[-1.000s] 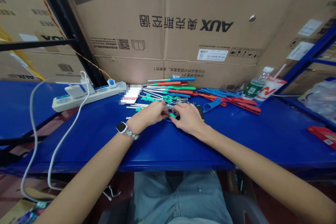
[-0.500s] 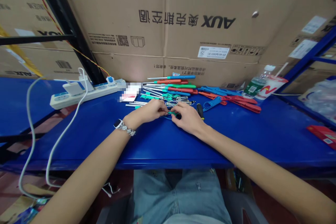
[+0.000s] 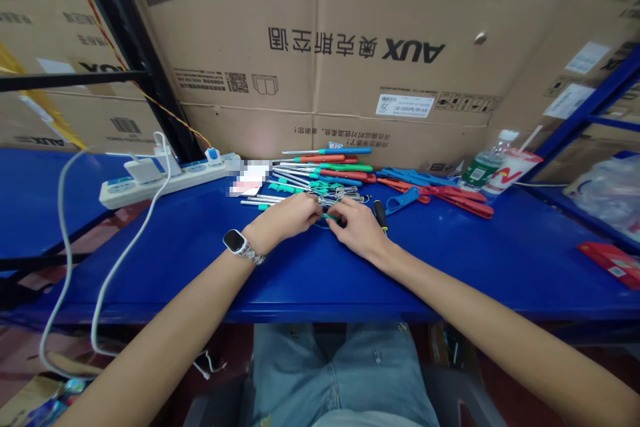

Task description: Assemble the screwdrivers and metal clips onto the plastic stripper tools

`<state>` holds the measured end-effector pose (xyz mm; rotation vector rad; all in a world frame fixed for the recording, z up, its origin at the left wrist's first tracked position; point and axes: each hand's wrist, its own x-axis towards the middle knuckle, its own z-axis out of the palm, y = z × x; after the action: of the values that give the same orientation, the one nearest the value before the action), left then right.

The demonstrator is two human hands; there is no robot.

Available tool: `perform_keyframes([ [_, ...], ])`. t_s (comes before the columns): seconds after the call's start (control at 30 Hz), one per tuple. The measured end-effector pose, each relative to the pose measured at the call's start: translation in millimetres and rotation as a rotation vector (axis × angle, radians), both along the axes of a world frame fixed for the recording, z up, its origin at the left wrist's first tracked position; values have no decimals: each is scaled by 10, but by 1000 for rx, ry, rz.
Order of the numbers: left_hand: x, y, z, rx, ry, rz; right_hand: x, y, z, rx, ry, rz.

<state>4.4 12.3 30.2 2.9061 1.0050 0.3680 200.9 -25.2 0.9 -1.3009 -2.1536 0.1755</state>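
Over the blue table [image 3: 300, 273], my left hand [image 3: 295, 215] and my right hand [image 3: 357, 225] work close together with fingers pinched. A small green piece [image 3: 329, 217] shows between the fingertips; its exact kind is too small to make out. Right behind the hands lies a pile of screwdrivers with red, green and blue handles [image 3: 345, 167], among several thin metal shafts [image 3: 293, 172] with bright green parts. Clear-handled pieces [image 3: 355, 198] lie just past my right fingers. A black-and-yellow screwdriver [image 3: 381, 215] rests beside my right hand.
A white power strip [image 3: 173, 180] with plugs and cables sits at left, near a white card [image 3: 251, 177]. Blue and red plastic tools [image 3: 457, 199] lie at right. Behind them stand a bottle [image 3: 483, 170] and paper cup [image 3: 513, 170]. A large cardboard box [image 3: 340, 87] backs the table.
Both hands stay nearly in place, with small finger movements around the green piece. My left wrist has turned slightly, so the watch face shows more. The camera view has shifted a little.
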Motion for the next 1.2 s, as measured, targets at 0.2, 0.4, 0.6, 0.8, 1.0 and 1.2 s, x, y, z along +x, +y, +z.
perform_keyframes([
  [0.2, 12, -15, 12, -30, 16, 57, 3, 15, 25, -1, -6, 8],
  [0.4, 11, -2, -44, -21, -31, 79, 11, 16, 89, -4, -134, 15],
  [0.6, 30, -9, -72, 65, 36, 97, 8, 12, 136, -8, -203, -38],
  [0.8, 89, -73, -14, 64, 81, 152, -17, 2, 223, -30, -319, -68],
  [1.0, 99, -95, -8, 68, 55, 130, -45, -11, 332, 10, -456, -70],
  [1.2, 110, -101, -1, 61, 81, 141, -47, 19, 351, 10, -478, -97],
])
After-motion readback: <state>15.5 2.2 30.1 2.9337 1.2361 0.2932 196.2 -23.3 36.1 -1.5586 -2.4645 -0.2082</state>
